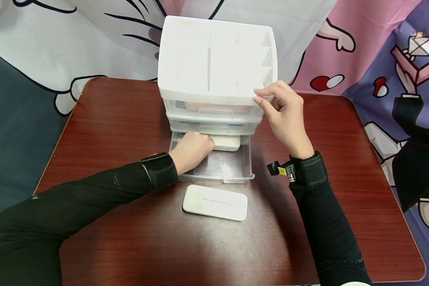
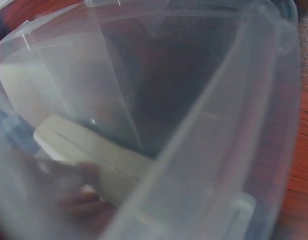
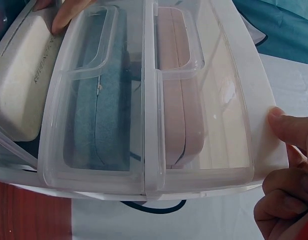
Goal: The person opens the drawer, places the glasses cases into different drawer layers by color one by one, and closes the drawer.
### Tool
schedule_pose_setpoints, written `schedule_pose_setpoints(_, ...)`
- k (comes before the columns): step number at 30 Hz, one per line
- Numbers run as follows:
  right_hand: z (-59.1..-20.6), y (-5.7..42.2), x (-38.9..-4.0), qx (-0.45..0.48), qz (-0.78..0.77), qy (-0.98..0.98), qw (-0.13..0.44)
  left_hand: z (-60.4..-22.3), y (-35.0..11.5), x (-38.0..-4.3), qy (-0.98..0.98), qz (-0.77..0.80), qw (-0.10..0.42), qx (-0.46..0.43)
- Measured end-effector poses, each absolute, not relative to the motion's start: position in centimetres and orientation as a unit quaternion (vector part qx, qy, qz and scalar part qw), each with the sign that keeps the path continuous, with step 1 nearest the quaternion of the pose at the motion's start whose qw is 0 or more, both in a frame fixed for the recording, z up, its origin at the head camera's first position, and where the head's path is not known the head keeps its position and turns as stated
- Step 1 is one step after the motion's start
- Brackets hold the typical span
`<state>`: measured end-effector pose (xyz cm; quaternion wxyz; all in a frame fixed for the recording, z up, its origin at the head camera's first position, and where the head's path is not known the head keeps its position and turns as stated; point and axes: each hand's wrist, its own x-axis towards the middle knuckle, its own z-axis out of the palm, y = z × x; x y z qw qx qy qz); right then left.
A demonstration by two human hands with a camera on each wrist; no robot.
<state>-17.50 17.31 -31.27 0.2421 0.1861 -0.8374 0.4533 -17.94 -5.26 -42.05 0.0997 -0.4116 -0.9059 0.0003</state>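
My left hand (image 1: 194,150) reaches into the pulled-out bottom drawer (image 1: 232,167) of a small white drawer unit (image 1: 186,59). Its fingers hold a cream-white glasses case (image 1: 227,143) lying toward the drawer's back. In the left wrist view, clear plastic blurs the fingers (image 2: 78,195) against the case. The right wrist view shows dark lettering along the case and fingertips at its edge. With thumb and index finger, my right hand (image 1: 286,113) pinches the front right corner of the unit's top rim; its other fingers are curled.
A flat white case (image 1: 214,201) with lettering lies on the red-brown table (image 1: 111,131) in front of the drawer. Behind clear fronts, a pink case (image 3: 181,110) sits in the top drawer and a blue case (image 3: 103,115) in the middle one. A printed curtain (image 1: 93,35) hangs behind.
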Motion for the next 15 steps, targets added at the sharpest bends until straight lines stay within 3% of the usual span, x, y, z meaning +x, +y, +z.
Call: schedule_pose_setpoints(15,-31.2,17.3,-17.4,0.187,0.452,-0.838,0.242,-40.7,-5.4,-18.0,-0.917,-0.002,0.049,-0.396)
